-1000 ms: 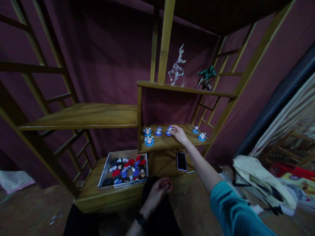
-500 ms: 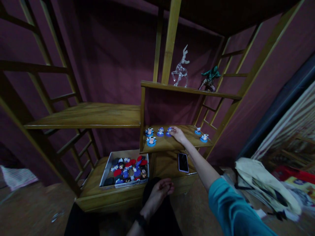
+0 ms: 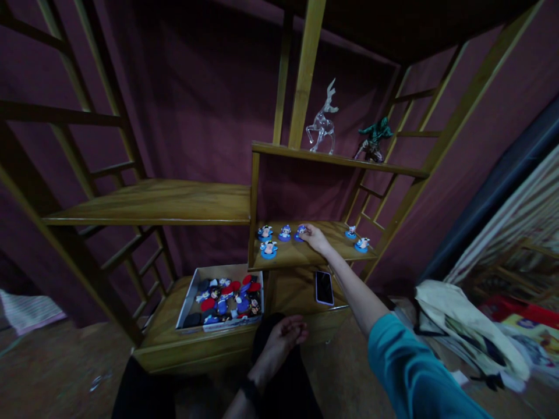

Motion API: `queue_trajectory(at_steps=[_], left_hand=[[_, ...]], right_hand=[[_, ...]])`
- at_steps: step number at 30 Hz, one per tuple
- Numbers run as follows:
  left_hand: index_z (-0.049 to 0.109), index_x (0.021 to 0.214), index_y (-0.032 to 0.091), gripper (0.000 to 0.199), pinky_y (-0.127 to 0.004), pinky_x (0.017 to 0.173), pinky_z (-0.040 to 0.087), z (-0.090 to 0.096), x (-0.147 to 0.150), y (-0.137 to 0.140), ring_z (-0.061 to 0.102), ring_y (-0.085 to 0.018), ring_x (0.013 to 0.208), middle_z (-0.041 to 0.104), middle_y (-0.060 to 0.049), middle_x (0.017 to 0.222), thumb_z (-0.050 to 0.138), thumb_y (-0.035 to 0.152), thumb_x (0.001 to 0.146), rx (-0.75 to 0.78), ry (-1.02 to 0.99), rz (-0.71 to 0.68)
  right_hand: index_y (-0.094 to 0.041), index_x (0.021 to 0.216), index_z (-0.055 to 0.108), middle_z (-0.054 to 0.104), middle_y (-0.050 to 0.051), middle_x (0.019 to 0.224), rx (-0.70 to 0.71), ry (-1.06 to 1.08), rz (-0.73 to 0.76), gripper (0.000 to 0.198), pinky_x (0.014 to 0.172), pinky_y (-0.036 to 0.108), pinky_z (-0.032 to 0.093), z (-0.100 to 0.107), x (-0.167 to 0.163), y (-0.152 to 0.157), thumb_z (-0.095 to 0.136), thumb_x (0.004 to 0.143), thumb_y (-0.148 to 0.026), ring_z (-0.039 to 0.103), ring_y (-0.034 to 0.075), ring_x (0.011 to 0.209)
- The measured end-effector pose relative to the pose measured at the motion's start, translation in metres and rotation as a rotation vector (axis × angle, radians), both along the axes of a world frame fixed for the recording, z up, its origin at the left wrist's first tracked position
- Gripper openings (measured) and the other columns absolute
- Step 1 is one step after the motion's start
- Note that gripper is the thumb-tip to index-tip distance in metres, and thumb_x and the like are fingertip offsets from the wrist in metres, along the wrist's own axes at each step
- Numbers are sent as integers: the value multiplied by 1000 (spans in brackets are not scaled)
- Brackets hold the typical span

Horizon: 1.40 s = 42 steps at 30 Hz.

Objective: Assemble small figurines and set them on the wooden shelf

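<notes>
My right hand reaches onto the low right shelf, its fingertips closed on a small purple-and-white figurine with a purple base. The figurine is upright at the shelf surface. Just left of it stands a similar purple figurine. Farther left are two figurines on blue bases, one behind and one in front. My left hand lies palm up over my knee, fingers loosely curled, with nothing visible in it. A cardboard box near it holds many small figurines in red, blue, white and black.
Two more blue-based figurines, one at the back and one in front, stand at the shelf's right end. A phone lies below. Above are a clear deer figure and a dark green figure. Bags lie at right.
The view has shifted slightly. My right hand stays at the purple figurine, and my left hand keeps its place over my knee.
</notes>
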<state>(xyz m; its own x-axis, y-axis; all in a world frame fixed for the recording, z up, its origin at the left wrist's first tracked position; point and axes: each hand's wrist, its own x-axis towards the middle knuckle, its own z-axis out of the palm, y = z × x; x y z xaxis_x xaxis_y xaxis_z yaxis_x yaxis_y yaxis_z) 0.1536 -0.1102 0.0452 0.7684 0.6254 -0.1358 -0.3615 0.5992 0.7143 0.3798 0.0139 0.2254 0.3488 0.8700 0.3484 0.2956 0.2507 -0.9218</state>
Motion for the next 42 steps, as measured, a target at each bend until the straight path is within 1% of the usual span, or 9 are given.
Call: queue_trajectory(at_steps=[4, 10, 14, 18, 22, 31, 33, 37, 42], left_hand=[[59, 105, 13, 40, -36, 84, 46, -1, -1, -1, 63, -20, 87, 63, -15, 102, 71, 28, 70, 20, -13, 12], [59, 106, 11, 40, -36, 84, 45, 3, -3, -1, 62, -20, 87, 62, -16, 102, 69, 28, 71, 25, -13, -4], [59, 107, 12, 40, -37, 86, 45, 3, -3, -2, 62, -20, 87, 63, -15, 101, 69, 27, 71, 28, -10, 1], [60, 107, 12, 40, -37, 86, 44, 2, -4, -3, 62, -20, 88, 63, -15, 102, 70, 27, 71, 24, -21, 9], [61, 105, 12, 41, -37, 86, 44, 4, -4, -3, 63, -20, 86, 63, -16, 100, 72, 28, 68, 0, -16, 11], [61, 103, 12, 39, -36, 84, 44, 4, -2, -3, 63, -19, 83, 64, -14, 98, 72, 26, 68, -18, -24, 14], [61, 103, 12, 40, -36, 84, 44, 3, -3, -3, 63, -19, 82, 64, -14, 98, 73, 27, 67, -17, -21, 7], [61, 103, 12, 42, -36, 84, 44, 2, -3, -2, 63, -19, 83, 64, -14, 97, 74, 27, 66, -21, -26, -1], [61, 101, 12, 42, -36, 84, 44, 3, -3, -1, 63, -19, 81, 65, -14, 96, 74, 28, 65, -34, -16, -1]], right_hand=[[-18, 91, 63, 64, -1, 73, 24, 16, 46, 35, 72, 28, 48, 6, -10, -10, 69, 57, -24, 59, 13, 67], [-20, 97, 60, 65, 0, 84, 17, -48, 219, 37, 74, 28, 49, 8, -39, -33, 69, 62, -26, 60, 14, 75], [-21, 100, 60, 65, 0, 83, 15, -147, 189, 35, 75, 29, 49, -5, -46, -37, 66, 66, -27, 60, 15, 75], [-21, 102, 59, 64, 0, 85, 18, -143, 178, 37, 77, 29, 48, -13, -47, -38, 65, 67, -28, 59, 15, 79], [-21, 103, 59, 65, 1, 90, 29, -141, 194, 37, 82, 31, 47, -12, -50, -42, 65, 67, -28, 60, 16, 85], [-21, 108, 56, 65, 3, 97, 22, -134, 183, 41, 83, 31, 48, -11, -54, -46, 64, 68, -28, 61, 17, 90], [-21, 108, 57, 65, 4, 97, 12, -173, 158, 40, 82, 30, 48, -10, -54, -46, 63, 69, -29, 61, 17, 89], [-21, 102, 60, 67, 2, 90, -8, -303, 38, 33, 77, 30, 50, -9, -55, -47, 63, 70, -29, 63, 16, 80], [-21, 98, 61, 67, 1, 84, -9, -395, -92, 30, 72, 28, 50, -7, -58, -50, 63, 69, -31, 63, 16, 74]])
